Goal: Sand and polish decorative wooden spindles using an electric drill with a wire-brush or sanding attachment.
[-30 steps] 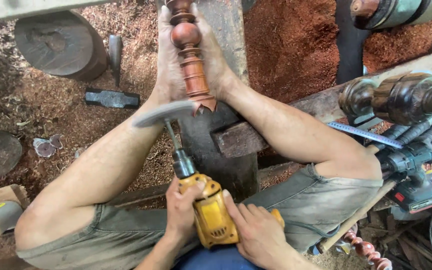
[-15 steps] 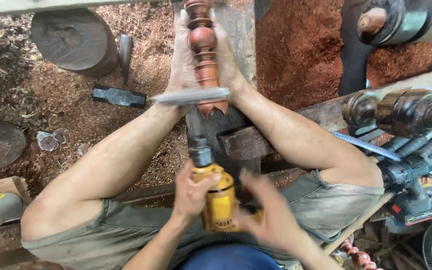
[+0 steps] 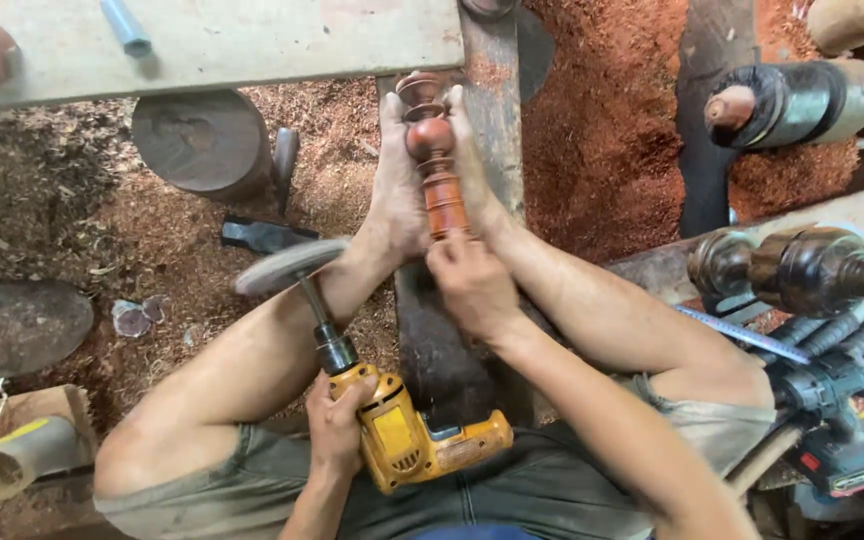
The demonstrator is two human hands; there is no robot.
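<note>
On the sawdust floor (image 3: 102, 230), head view: a pale tube (image 3: 17, 458) lies at lower left, open end up; contents cannot be told. A round block (image 3: 202, 140) and a hammer head (image 3: 262, 236) lie beyond the left leg. The spindle (image 3: 434, 160) stands clamped between both bare feet (image 3: 397, 190). The right hand (image 3: 470, 285) is closed on the spindle's lower end. The left hand (image 3: 337, 425) is closed on the yellow drill (image 3: 412, 440), whose disc (image 3: 290, 265) sits just left of the spindle, apart from it.
</note>
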